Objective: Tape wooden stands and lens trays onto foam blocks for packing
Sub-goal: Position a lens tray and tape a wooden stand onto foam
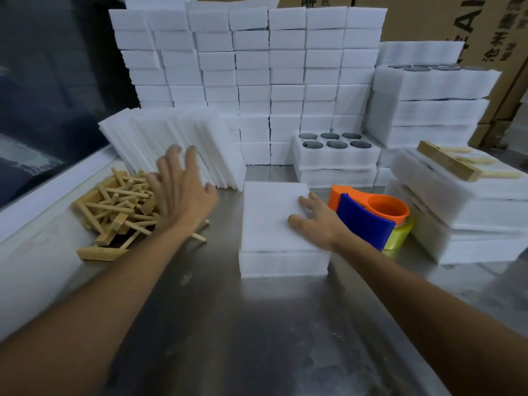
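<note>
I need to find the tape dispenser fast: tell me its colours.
Orange body with a blue handle on the tape dispenser, holding a yellowish roll; seen in the head view.

A packing bench against a wall of cartons.

The steel tabletop (200, 324) is scuffed and dully reflects soft overhead light. Along its left edge runs a white sill (51, 192) under a dark window (51, 81). Behind, brown cartons (445, 18) with black printing are stacked high, reaching down the right side.
</note>
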`<action>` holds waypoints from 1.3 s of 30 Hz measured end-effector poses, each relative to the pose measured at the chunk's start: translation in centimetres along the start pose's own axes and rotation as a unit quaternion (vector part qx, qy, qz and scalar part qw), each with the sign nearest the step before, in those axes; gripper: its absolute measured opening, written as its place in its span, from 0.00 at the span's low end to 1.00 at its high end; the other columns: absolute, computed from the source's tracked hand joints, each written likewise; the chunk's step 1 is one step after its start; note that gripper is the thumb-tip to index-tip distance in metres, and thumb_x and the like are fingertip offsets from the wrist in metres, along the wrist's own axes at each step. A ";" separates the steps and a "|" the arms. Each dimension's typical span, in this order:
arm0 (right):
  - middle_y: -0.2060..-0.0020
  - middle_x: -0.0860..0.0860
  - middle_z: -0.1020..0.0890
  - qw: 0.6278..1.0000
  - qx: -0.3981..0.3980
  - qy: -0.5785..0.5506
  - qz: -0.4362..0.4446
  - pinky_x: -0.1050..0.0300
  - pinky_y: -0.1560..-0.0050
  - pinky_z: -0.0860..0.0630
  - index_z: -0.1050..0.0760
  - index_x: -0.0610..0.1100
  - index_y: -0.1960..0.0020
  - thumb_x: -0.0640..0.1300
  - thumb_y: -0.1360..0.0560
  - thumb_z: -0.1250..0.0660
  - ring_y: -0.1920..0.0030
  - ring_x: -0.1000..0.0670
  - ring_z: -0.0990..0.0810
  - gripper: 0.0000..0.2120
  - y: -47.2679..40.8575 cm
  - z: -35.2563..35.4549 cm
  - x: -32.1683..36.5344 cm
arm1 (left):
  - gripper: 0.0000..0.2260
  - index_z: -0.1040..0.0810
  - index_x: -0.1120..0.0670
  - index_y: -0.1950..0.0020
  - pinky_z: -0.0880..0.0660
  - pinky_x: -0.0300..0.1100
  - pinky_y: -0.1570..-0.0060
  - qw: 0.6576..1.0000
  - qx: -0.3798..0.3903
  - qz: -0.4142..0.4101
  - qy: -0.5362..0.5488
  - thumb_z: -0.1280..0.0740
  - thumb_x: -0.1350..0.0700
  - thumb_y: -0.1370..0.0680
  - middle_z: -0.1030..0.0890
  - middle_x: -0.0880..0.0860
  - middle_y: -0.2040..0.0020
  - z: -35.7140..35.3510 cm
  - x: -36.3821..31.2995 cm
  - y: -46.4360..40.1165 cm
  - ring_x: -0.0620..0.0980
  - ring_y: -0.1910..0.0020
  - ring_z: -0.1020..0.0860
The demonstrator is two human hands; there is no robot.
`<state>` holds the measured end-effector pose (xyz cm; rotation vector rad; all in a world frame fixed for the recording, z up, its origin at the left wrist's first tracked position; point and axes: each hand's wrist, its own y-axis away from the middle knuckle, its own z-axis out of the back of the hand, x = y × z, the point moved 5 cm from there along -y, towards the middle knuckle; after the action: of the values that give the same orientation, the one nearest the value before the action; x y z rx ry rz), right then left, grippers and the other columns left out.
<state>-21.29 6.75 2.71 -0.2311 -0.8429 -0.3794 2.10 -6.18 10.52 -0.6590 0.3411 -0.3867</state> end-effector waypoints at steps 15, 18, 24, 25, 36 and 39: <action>0.19 0.54 0.50 1.000 -0.002 -0.016 -0.005 0.52 0.25 0.43 0.41 0.48 0.20 0.56 0.23 0.34 0.21 0.48 0.44 0.36 0.3 -0.1 -0.2 | 0.04 0.23 0.59 0.50 0.29 0.55 0.46 0.988 0.098 0.027 -0.117 0.35 0.64 0.23 0.18 0.60 0.54 0.2 5.2 -0.6 0.62 0.46 0.24; 0.19 0.53 0.50 1.000 0.005 -0.006 -0.002 0.50 0.24 0.43 0.42 0.47 0.20 0.56 0.23 0.34 0.21 0.48 0.45 0.36 0.4 -0.1 -0.1 | 0.05 0.24 0.60 0.48 0.31 0.56 0.46 0.993 0.060 -0.008 -0.103 0.36 0.64 0.22 0.19 0.59 0.53 1.3 3.1 -0.4 0.63 0.48 0.24; 0.22 0.46 0.38 0.994 -0.015 0.105 0.012 0.46 0.25 0.38 0.32 0.44 0.25 0.54 0.24 0.33 0.23 0.45 0.40 0.31 0.8 1.2 1.6 | 0.08 0.23 0.62 0.46 0.34 0.51 0.67 0.991 -0.050 -0.123 0.000 0.39 0.60 0.17 0.21 0.60 0.54 3.8 -2.3 1.2 0.64 0.52 0.25; 0.25 0.46 0.33 0.990 -0.057 0.124 0.031 0.46 0.27 0.36 0.28 0.45 0.28 0.52 0.25 0.31 0.25 0.46 0.36 0.28 0.9 1.7 2.2 | 0.08 0.21 0.62 0.47 0.33 0.50 0.69 0.987 -0.066 -0.146 0.018 0.37 0.59 0.18 0.21 0.60 0.55 4.2 -3.4 1.9 0.64 0.53 0.25; 0.58 0.49 0.14 0.926 0.101 -0.360 -0.050 0.57 0.61 0.19 0.20 0.43 0.48 0.48 0.23 0.29 0.60 0.50 0.14 0.09 3.2 1.9 7.6 | 0.08 0.17 0.58 0.57 0.29 0.45 0.72 0.946 -0.116 -0.302 -0.002 0.31 0.69 0.31 0.22 0.54 0.65 5.3 -11.0 8.5 0.57 0.62 0.23; 0.61 0.48 0.15 0.917 0.072 -0.391 -0.019 0.63 0.61 0.20 0.18 0.39 0.53 0.40 0.21 0.31 0.61 0.54 0.15 0.05 3.3 1.4 7.7 | 0.08 0.18 0.58 0.57 0.27 0.47 0.71 0.945 -0.124 -0.304 0.008 0.32 0.70 0.30 0.22 0.55 0.65 5.5 -11.2 8.7 0.58 0.62 0.24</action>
<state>-16.24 8.41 9.34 -0.2314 -1.6618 -0.2524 -3.35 8.01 11.04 -1.0081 0.1960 -0.9494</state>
